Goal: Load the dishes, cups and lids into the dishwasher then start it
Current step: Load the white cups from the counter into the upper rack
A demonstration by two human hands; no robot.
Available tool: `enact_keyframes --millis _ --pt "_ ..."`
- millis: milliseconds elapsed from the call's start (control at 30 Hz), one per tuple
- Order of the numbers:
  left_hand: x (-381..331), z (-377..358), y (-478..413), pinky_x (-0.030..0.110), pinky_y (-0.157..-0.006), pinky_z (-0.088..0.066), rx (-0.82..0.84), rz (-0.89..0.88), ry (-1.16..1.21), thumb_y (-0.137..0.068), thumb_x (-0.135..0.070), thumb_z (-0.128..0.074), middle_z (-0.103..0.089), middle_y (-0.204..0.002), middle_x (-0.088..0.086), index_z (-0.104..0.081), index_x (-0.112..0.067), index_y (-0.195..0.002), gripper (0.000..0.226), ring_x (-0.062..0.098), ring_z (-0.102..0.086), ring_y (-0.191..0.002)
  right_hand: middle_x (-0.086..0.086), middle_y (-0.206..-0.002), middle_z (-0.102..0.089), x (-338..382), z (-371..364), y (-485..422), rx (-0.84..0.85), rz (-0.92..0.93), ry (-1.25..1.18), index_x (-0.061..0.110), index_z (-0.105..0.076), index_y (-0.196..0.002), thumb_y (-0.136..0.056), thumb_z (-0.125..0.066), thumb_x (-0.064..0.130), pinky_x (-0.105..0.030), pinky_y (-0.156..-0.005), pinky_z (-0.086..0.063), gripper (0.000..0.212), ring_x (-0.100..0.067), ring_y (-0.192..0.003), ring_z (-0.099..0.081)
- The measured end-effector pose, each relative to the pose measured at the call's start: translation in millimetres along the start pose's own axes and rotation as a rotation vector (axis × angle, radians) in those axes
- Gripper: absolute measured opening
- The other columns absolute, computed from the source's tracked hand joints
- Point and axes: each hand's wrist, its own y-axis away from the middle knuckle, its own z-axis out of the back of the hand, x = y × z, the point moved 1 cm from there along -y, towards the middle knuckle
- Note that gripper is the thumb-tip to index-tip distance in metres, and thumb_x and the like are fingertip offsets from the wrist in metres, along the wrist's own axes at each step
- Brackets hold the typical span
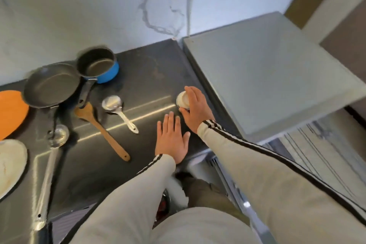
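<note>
While left hand (172, 140) flat, right fingers (192, 94) around cup (182, 100).

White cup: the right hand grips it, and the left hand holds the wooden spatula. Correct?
No. The head view shows the left hand flat on the counter, apart from the wooden spatula; the right hand does grip the white cup.

White marble wall (99, 6) — grey steel counter (146, 77).

The head view looks steeply down, close over the dark counter (138, 89).
</note>
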Motion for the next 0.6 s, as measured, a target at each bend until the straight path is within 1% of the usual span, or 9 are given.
enact_keyframes --millis 100,167,233,300,367,433,500,600 --pt "-36.2 -9.9 25.4 0.05 -0.123 -0.003 0.027 -0.173 -0.036 -0.097 -0.055 -0.008 0.001 -0.166 0.012 -0.011 -0.01 -0.157 0.075 0.028 0.004 -0.153 -0.006 -0.151 -0.032 -33.9 31.1 68.4 -0.092 -0.16 0.027 0.015 -0.033 -0.147 -0.088 -0.068 0.018 -0.041 -0.112 -0.038 0.069 -0.026 -0.138 -0.033" --pt "-64.7 -18.0 44.8 0.051 -0.123 -0.006 0.051 -0.277 -0.095 -0.095 -0.056 -0.001 0.001 -0.166 0.012 -0.01 -0.011 -0.157 0.077 0.029 0.003 -0.153 -0.006 -0.152 -0.029 -57.9 53.5 114.9 -0.155 -0.294 0.039 0.016 -0.031 -0.148 -0.089 -0.066 0.019 -0.043 -0.112 -0.037 0.068 -0.028 -0.139 -0.032" --pt "-98.2 -26.4 60.0 0.053 -0.122 -0.005 0.045 -0.379 -0.143 -0.099 -0.055 -0.007 0.001 -0.166 0.013 -0.008 -0.011 -0.157 0.073 0.03 0.002 -0.153 -0.006 -0.153 -0.027 -81.7 76.2 158.5 -0.211 -0.398 0.065 0.018 -0.029 -0.149 -0.091 -0.063 0.021 -0.044 -0.11 -0.038 0.068 -0.029 -0.14 -0.031" --pt "-135.7 -37.9 72.7 0.052 -0.123 -0.002 0.063 -0.479 -0.152 -0.1 -0.053 -0.013 0.002 -0.165 0.014 -0.006 -0.01 -0.157 0.072 0.03 0.003 -0.153 -0.01 -0.153 -0.03 -105.6 93.4 200.9 -0.257 -0.478 0.106 0.014 -0.029 -0.15 -0.09 -0.064 0.02 -0.044 -0.112 -0.035 0.069 -0.032 -0.14 -0.03" --pt "-170.2 -51.2 85.5 0.05 -0.123 -0.002 0.103 -0.566 -0.13 -0.1 -0.054 -0.014 0.0 -0.166 0.012 -0.005 -0.011 -0.157 0.072 0.028 0.003 -0.153 -0.013 -0.151 -0.033 -129.6 104.4 239.9 -0.29 -0.561 0.119 0.01 -0.031 -0.149 -0.089 -0.066 0.017 -0.044 -0.112 -0.034 0.07 -0.033 -0.139 -0.03" --pt "-200.4 -65.7 97.0 0.049 -0.123 -0.002 0.162 -0.629 -0.124 -0.101 -0.054 -0.013 0.001 -0.166 0.011 -0.006 -0.011 -0.157 0.072 0.027 0.005 -0.153 -0.01 -0.151 -0.033 -153.2 112.6 273.3 -0.306 -0.651 0.103 0.012 -0.031 -0.149 -0.088 -0.066 0.016 -0.047 -0.11 -0.039 0.071 -0.032 -0.138 -0.032" --pt "-226.1 -82.5 108.0 0.048 -0.123 0.0 0.225 -0.662 -0.148 -0.102 -0.053 -0.013 0.006 -0.166 0.011 -0.003 -0.009 -0.157 0.072 0.026 0.009 -0.152 -0.006 -0.148 -0.032 -177.8 120.3 302.1 -0.309 -0.739 0.077 0.016 -0.033 -0.146 -0.087 -0.067 0.016 -0.049 -0.106 -0.043 0.069 -0.031 -0.134 -0.037" --pt "-257.2 -108.8 122.1 0.048 -0.123 -0.002 0.302 -0.666 -0.178 -0.102 -0.053 -0.016 0.007 -0.166 0.011 -0.002 -0.009 -0.157 0.072 0.027 0.008 -0.153 -0.002 -0.142 -0.035 -217.0 131.5 342.3 -0.289 -0.851 0.032 0.022 -0.039 -0.139 -0.084 -0.072 0.021 -0.044 -0.095 -0.052 0.064 -0.031 -0.117 -0.053"
